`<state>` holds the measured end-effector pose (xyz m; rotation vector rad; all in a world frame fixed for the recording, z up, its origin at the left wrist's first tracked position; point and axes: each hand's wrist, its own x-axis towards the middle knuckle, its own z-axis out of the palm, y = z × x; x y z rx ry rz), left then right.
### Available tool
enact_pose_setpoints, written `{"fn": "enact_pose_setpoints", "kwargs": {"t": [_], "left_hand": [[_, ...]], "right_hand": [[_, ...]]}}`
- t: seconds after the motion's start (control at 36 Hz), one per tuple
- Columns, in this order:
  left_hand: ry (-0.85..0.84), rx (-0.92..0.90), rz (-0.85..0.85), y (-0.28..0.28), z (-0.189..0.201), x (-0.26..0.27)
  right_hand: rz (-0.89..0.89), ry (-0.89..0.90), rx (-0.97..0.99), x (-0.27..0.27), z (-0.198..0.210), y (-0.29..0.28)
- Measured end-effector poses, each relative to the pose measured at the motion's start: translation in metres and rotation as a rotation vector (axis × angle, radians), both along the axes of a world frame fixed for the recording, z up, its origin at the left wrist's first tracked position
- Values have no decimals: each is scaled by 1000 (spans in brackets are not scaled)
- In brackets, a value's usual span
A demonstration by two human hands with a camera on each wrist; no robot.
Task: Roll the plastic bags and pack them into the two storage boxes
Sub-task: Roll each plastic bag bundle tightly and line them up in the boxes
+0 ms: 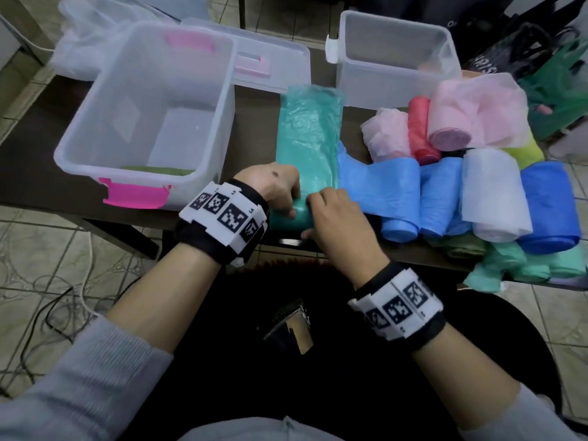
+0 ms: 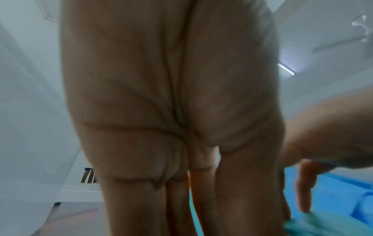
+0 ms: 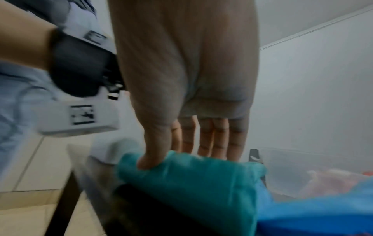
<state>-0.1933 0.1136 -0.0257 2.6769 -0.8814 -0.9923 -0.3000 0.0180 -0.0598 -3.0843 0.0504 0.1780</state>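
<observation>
Left hand (image 1: 280, 189) and right hand (image 1: 334, 214) side by side, fingers curled over rolled end of teal bag (image 1: 307, 144), flat remainder stretching ahead, pink-latched box (image 1: 143, 113) beyond left hand, second box (image 1: 396, 58) ahead of right hand

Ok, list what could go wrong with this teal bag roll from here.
The teal bag lies against the light blue bag; rolling on may catch the blue edge into the roll.

Both the left hand and right hand work at the table edge, so the roll could slip off.

The green rolls overhang that edge and may fall.
</observation>
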Motion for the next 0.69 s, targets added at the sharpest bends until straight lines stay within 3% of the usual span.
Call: {"fn": "enact_pose_setpoints", "kwargs": {"t": [0.11, 0.25, 0.39, 0.53, 0.69], "left_hand": [[24, 88, -86, -6, -1, 3], [63, 142, -143, -7, -1, 3], [40, 68, -62, -3, 2, 12], [-131, -180, 99, -2, 2, 5], [-134, -178, 126, -2, -6, -6]], "right_hand": [[-59, -152, -132, -19, -21, 13], [-13, -173, -164, -20, -16, 6], [105, 154, -38, 5, 5, -13], [47, 353, 140, 39, 22, -28], [-15, 508, 244, 67, 35, -41]]}}
